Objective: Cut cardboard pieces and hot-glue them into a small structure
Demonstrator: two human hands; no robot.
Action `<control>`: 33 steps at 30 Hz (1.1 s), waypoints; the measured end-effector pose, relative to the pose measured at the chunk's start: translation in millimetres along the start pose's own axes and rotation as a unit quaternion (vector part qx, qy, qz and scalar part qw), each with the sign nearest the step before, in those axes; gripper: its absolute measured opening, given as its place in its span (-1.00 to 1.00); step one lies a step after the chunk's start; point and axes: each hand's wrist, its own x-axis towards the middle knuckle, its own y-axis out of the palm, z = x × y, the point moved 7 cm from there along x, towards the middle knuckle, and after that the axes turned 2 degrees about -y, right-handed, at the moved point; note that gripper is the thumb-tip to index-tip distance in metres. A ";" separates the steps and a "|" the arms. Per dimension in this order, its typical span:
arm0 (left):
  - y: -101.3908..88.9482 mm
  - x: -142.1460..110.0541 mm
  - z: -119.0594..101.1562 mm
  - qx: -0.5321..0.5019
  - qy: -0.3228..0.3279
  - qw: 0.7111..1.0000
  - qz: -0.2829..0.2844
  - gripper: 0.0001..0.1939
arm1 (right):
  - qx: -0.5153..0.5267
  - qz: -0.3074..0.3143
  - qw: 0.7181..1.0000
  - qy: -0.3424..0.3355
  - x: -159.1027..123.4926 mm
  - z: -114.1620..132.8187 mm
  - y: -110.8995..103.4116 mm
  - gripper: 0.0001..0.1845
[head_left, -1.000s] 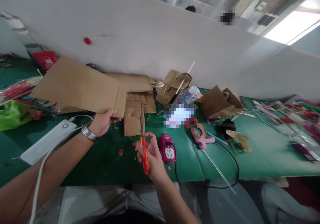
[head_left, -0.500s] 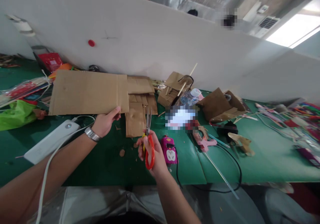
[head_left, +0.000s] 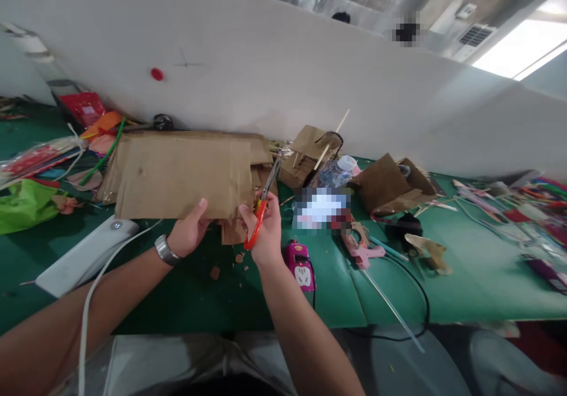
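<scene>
My left hand [head_left: 189,234] grips the lower edge of a flat brown cardboard sheet [head_left: 181,174], thumb on its face and fingers hidden behind. In my right hand [head_left: 268,231] is a pair of scissors [head_left: 257,222] with orange-red handles, the metal blades pointing up and away. Its thumb is close to the sheet's lower right corner; whether it touches the sheet I cannot tell. More cardboard pieces [head_left: 260,148] lie behind the sheet, partly covered by it.
A white power bank [head_left: 84,257] with a cable lies at left. Right of my hands are a magenta power socket [head_left: 301,266], a pink glue gun [head_left: 361,251] with a glue stick, a plastic bottle [head_left: 332,173] and an open cardboard box [head_left: 394,186]. A white wall [head_left: 266,71] rises behind the table.
The cardboard sheet has moved right and slightly down, toward my right hand. My right hand has risen, and the scissors now tilt to the right. More cardboard shows at left behind the sheet.
</scene>
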 end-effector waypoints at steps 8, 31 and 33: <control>2.2 3.9 -6.5 -0.167 -0.048 0.983 -0.051 -0.63 | 0.021 -0.032 0.999 0.014 -9.5 -20.4 -18.2 -0.53; -7.7 1.0 14.1 -0.144 -0.111 0.983 -0.037 -0.39 | 0.051 -0.015 0.999 0.009 -16.9 0.2 -16.0 -0.37; -9.8 0.6 10.9 -0.097 -0.087 0.991 -0.028 -0.40 | 0.048 -0.008 0.999 0.008 -18.0 0.9 -13.1 -0.33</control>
